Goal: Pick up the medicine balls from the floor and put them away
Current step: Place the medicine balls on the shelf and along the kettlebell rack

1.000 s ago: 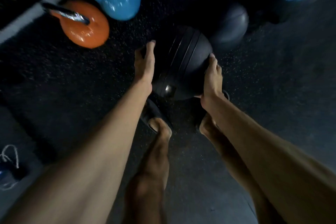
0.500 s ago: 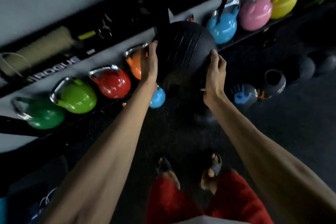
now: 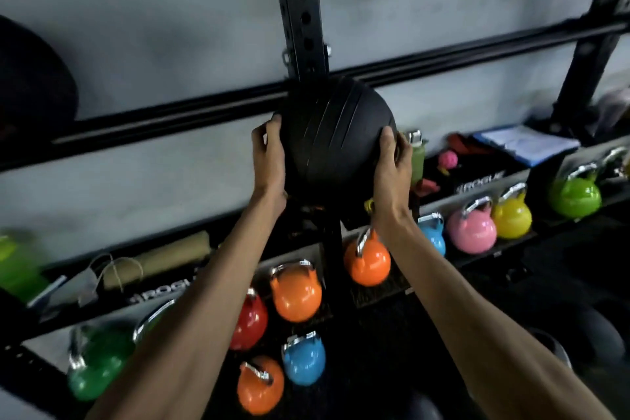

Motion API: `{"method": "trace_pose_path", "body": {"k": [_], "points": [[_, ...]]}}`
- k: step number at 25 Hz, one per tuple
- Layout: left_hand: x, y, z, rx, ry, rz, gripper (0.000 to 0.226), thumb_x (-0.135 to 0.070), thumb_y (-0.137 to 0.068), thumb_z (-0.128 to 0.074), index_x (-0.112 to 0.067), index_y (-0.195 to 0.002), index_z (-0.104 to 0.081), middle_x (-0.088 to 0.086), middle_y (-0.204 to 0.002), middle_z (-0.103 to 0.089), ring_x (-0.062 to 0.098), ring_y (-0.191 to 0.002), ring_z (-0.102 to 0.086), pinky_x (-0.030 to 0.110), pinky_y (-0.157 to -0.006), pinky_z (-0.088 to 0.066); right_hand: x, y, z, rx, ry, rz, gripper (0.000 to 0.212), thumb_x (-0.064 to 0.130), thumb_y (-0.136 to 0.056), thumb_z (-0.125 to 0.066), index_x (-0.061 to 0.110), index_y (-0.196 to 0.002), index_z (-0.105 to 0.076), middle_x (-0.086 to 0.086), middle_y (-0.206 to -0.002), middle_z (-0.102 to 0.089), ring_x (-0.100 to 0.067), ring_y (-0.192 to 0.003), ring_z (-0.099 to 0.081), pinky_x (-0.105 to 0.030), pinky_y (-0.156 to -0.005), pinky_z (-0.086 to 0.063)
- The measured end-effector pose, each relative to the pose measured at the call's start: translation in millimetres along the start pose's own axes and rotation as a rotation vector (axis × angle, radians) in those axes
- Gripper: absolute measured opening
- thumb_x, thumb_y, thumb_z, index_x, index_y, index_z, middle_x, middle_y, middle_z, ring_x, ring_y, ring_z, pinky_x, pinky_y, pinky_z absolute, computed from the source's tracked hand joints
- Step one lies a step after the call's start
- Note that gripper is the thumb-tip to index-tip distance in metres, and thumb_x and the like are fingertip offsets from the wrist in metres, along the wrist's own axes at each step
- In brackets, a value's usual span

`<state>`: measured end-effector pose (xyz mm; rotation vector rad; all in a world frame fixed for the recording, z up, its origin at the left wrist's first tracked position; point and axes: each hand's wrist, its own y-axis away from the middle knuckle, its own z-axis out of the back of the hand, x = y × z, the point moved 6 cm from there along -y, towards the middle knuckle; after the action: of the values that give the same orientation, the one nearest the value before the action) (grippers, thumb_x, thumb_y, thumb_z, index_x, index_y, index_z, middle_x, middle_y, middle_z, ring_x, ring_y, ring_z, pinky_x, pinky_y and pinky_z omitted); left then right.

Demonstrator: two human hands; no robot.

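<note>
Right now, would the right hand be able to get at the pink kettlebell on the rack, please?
Probably not as things stand: the right hand grips the black medicine ball together with the left hand, so it is not free. The pink kettlebell stands uncovered below and to the right.

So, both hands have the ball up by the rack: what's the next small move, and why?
Probably lift it slightly higher and sideways: the ball, held between left hand and right hand, sits level with the rail, directly before the upright.

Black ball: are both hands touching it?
Touching. The head view shows the left hand and right hand gripping opposite sides of the black ball.
</note>
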<state>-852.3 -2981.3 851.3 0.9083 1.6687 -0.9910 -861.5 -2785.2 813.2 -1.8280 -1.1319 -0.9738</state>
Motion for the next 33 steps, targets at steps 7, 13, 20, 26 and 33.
{"method": "trace_pose_path", "body": {"k": [7, 13, 20, 26, 33], "points": [[-121.0, -41.0, -17.9, -0.072, 0.083, -0.263, 0.044, -0.053, -0.094, -0.051, -0.027, -0.129, -0.059, -0.005, -0.123, -0.067, 0.011, -0.116, -0.061, 0.034, -0.096, -0.052, 110.1, -46.6, -73.6, 0.154, -0.080, 0.210, 0.058, 0.052, -0.099, -0.051, 0.028, -0.150, -0.040, 0.008, -0.147, -0.049, -0.005, -0.131, -0.047, -0.023, -0.108, -0.038], [-217.2, -64.6, -23.9, -0.118, 0.030, -0.442, 0.070, -0.080, -0.079, -0.051, -0.035, -0.133, -0.057, -0.005, -0.131, -0.064, 0.014, -0.123, -0.059, 0.047, -0.107, -0.048, 188.5, -76.3, -133.0, 0.352, -0.227, 0.296, 0.062, 0.058, -0.095, -0.052, 0.037, -0.151, -0.034, 0.015, -0.148, -0.046, 0.000, -0.132, -0.046, -0.020, -0.106, -0.041], [-332.3, -73.1, -12.3, -0.117, 0.041, -0.708, 0.035, -0.059, -0.099, -0.045, -0.038, -0.127, -0.048, -0.013, -0.131, -0.057, 0.006, -0.124, -0.055, 0.041, -0.112, -0.044, 268.4, -87.2, -214.9, 0.469, -0.328, 0.470, 0.069, 0.060, -0.093, -0.051, 0.034, -0.153, -0.032, 0.013, -0.148, -0.045, 0.004, -0.126, -0.047, -0.003, -0.085, -0.044], [-392.3, -109.3, 13.7, -0.102, 0.061, -0.855, 0.047, -0.059, -0.098, -0.044, -0.032, -0.136, -0.047, -0.013, -0.128, -0.058, 0.004, -0.120, -0.058, 0.038, -0.108, -0.048, 302.4, -94.2, -282.9, 0.449, -0.380, 0.559, 0.064, 0.055, -0.099, -0.047, 0.033, -0.156, -0.026, 0.007, -0.155, -0.036, -0.006, -0.135, -0.042, -0.017, -0.097, -0.039], [-447.4, -186.0, 18.9, -0.136, 0.042, -0.921, 0.058, -0.064, -0.098, -0.040, -0.033, -0.146, -0.036, -0.015, -0.130, -0.053, 0.004, -0.122, -0.053, 0.039, -0.113, -0.042, 333.3, -153.3, -365.9, 0.453, -0.341, 0.624, 0.067, 0.062, -0.098, -0.041, 0.036, -0.157, -0.022, 0.005, -0.157, -0.034, -0.011, -0.138, -0.038, -0.028, -0.109, -0.036]]}}
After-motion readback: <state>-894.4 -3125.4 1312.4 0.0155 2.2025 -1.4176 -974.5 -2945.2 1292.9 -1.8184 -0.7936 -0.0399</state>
